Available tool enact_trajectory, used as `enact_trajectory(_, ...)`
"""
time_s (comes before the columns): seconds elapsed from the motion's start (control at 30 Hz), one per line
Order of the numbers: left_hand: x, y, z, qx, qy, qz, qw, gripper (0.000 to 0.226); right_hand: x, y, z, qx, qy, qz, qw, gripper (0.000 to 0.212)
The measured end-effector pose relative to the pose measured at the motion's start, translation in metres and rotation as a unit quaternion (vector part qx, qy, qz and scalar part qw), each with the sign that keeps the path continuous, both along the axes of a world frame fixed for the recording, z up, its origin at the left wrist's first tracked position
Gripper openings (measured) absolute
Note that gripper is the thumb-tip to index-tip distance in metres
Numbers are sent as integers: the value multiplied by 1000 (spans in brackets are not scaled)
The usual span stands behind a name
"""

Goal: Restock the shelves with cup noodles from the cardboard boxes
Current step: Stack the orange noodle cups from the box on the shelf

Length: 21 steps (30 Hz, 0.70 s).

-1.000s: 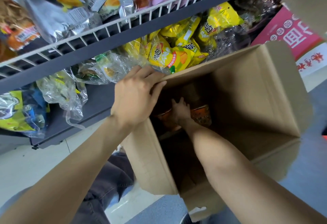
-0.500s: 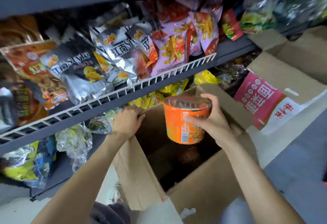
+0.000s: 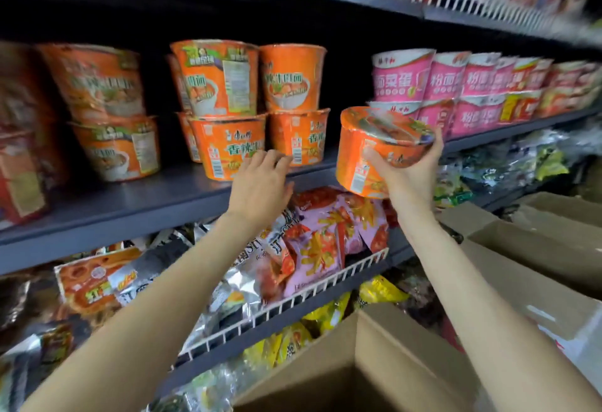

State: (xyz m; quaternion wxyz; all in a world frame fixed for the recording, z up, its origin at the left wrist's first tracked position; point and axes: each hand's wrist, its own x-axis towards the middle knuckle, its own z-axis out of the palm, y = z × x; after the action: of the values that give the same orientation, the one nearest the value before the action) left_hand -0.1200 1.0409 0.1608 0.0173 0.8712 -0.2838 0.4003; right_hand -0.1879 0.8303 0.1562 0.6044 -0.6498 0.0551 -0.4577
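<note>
1. On the left of the dark shelf (image 3: 136, 203) stand orange noodle cups (image 3: 107, 112), two high. Their writing is too blurry to read.
2. Next come more orange cups (image 3: 228, 148), also two high. A low one shows big white signs "香辣" and a bar code on a white strip. The small brand mark above is too blurred to be sure of.
3. The left hand (image 3: 260, 190) reaches up just in front of these cups. Its fingers are loose and hold nothing. It may touch a low cup, but I cannot tell.
4. The right hand (image 3: 410, 170) holds one orange cup noodle (image 3: 368, 151), tipped on its side, near the shelf edge, in front of the gap between the orange and pink cups. The thumb and fingers wrap round its rim.
5. I think this cup is light and a bit stiff, but its thin wall can dent if squeezed. The shiny wrap looks slippery. Holding it round the wide top rim seems best.
6. To the right sit pink cups (image 3: 456, 86) with white signs like "粉面".
7. Down low are open cardboard boxes (image 3: 374, 362).
</note>
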Motion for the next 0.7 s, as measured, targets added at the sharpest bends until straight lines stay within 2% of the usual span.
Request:
enact_trajectory(0.07, 9, -10, 9, 77, 56, 76, 993, 46, 31, -4, 22, -30, 14, -71, 997, 121)
enact_trajectory(0.13, 14, -14, 11, 114, 47, 94, 988, 47, 64, -9, 37, -55, 38, -120, 991, 123)
enact_trajectory(0.2, 17, -14, 10, 115, 27, 91, 989, 47, 95, -15, 41, -81, 61, -140, 985, 119)
enact_trajectory(0.3, 22, -13, 4, 128, -6, 86, 988, 47, 133, -23, 36, -163, 105, -132, 972, 101)
enact_trajectory(0.47, 31, -12, -1, 96, -17, 65, 993, 46, 155, -16, 0, -283, 200, -188, 919, 70)
enact_trajectory(0.57, 33, -9, -8, 81, -41, 45, 995, 43, 139, -9, -26, -316, 134, -163, 925, 48)
enact_trajectory(0.7, 34, -9, -23, 35, -80, 31, 996, 35, 87, 10, -63, -303, 21, -102, 947, 32)
